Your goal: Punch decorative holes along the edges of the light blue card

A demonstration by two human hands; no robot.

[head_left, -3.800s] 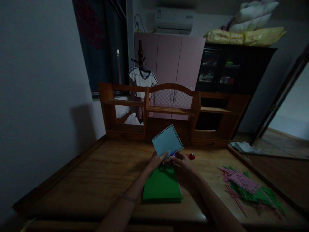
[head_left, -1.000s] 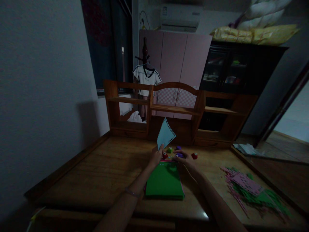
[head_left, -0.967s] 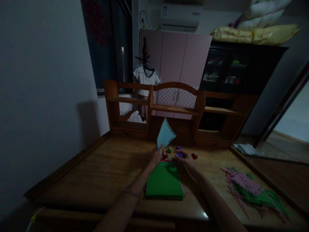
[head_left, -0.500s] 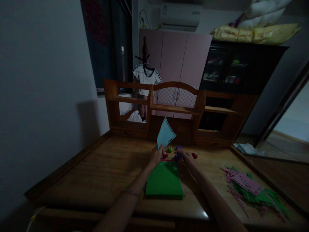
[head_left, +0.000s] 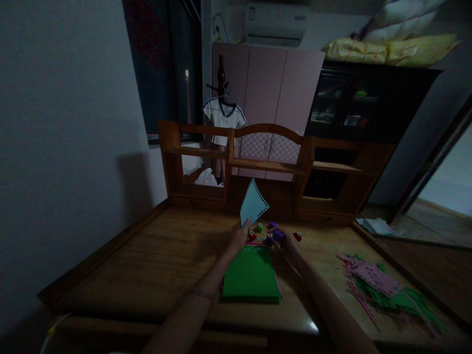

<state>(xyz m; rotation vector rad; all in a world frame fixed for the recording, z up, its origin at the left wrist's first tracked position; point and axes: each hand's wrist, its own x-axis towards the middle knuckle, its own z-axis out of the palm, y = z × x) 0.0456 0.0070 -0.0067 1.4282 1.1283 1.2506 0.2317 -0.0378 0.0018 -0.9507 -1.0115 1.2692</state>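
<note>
My left hand point(head_left: 240, 237) is closed on a light blue sheet of paper point(head_left: 253, 204), which stands tilted upward with a row of small punched holes along its edges. In my right hand point(head_left: 289, 243) a purple craft punch point(head_left: 278, 236) sits between thumb and fingers, just above the table. Close by lie two more purple punches, one nearer point(head_left: 270, 240) and one farther back point(head_left: 273, 225). A green punch point(head_left: 260, 227) and a red punch point(head_left: 252, 236) rest beside my left hand. Another red punch point(head_left: 297, 236) is right of my right hand. Below both hands lies a stack of green sheets point(head_left: 251, 275).
Cut pink and green paper pieces point(head_left: 379, 285) are heaped at the table's right. A wooden shelf unit point(head_left: 267, 167) borders the back of the wooden table point(head_left: 147, 260). A wall point(head_left: 92, 172) stands along the left side.
My right hand has drawn slightly back toward me and now has a purple punch in its fingers. My left hand and the blue sheet are almost unmoved.
</note>
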